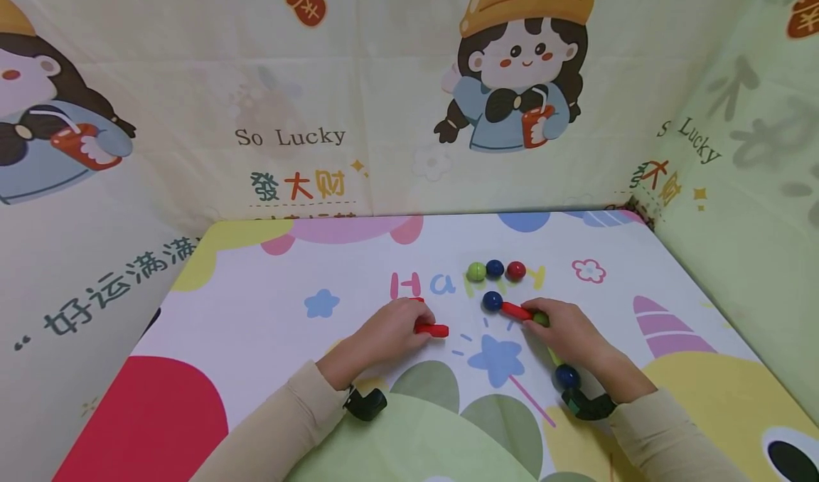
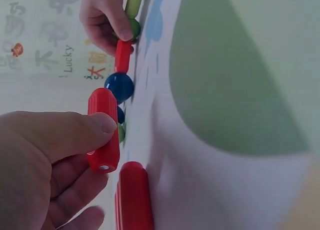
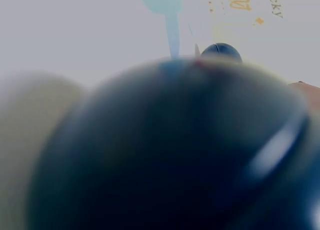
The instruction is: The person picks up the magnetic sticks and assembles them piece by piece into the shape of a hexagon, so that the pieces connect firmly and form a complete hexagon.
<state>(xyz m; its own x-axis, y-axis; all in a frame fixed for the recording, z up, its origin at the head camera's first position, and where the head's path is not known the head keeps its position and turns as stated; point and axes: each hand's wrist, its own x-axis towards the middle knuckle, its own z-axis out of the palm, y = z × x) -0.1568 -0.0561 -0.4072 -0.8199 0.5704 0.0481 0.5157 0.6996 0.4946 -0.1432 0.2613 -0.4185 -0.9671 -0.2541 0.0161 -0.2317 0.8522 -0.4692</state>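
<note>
My left hand (image 1: 398, 328) pinches a short red rod (image 2: 104, 132) between thumb and fingers, apparently just above the table. A second red rod (image 2: 134, 195) lies beside it, mostly hidden by that hand in the head view. My right hand (image 1: 569, 329) grips a chain where its red rod (image 1: 515, 311) meets a green ball (image 1: 541, 318). At the rod's far end sits a dark blue ball (image 1: 493, 301). A yellow-green rod (image 2: 134, 3) runs from the green ball toward another blue ball (image 1: 566, 377) by my right wrist, which fills the right wrist view, blurred.
Behind the chain, a light green ball (image 1: 476, 271), a blue ball (image 1: 495, 269) and a red ball (image 1: 515, 271) stand in a row. A printed cloth (image 1: 397, 176) hangs at the table's back edge. The tabletop (image 1: 269, 325) carries coloured cartoon prints.
</note>
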